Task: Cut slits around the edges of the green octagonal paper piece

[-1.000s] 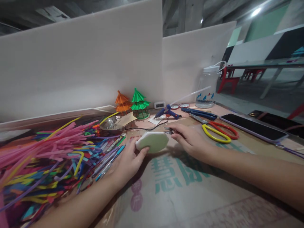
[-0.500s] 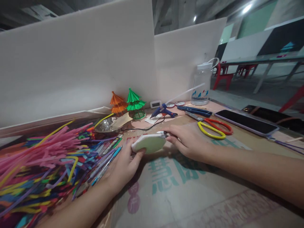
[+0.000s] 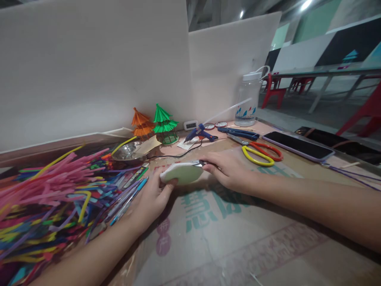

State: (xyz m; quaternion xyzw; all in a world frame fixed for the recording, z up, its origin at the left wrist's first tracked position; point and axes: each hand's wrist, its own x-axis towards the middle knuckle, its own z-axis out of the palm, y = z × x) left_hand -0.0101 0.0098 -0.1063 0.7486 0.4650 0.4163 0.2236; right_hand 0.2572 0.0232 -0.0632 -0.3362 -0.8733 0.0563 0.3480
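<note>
My left hand grips the left edge of a pale green disc with a white rim, thumb on the green face and fingers behind. At the disc's upper right edge, my right hand pinches a small dark tool with a shiny metal, blade-like tip. The tip touches or overlaps the rim; its exact kind is too small to make out. Both hands hold these just above a printed cardboard sheet. Nearest my left hand lie several pens.
Pipe cleaners pile up at left. Behind stand a metal bowl, orange and green pagoda-like models and a glue gun. At right are scissors, a blue-handled tool, a phone and a water bottle.
The whole view has shifted slightly, so everything appears a little higher and further left. Both hands keep their hold on the disc and the tool.
</note>
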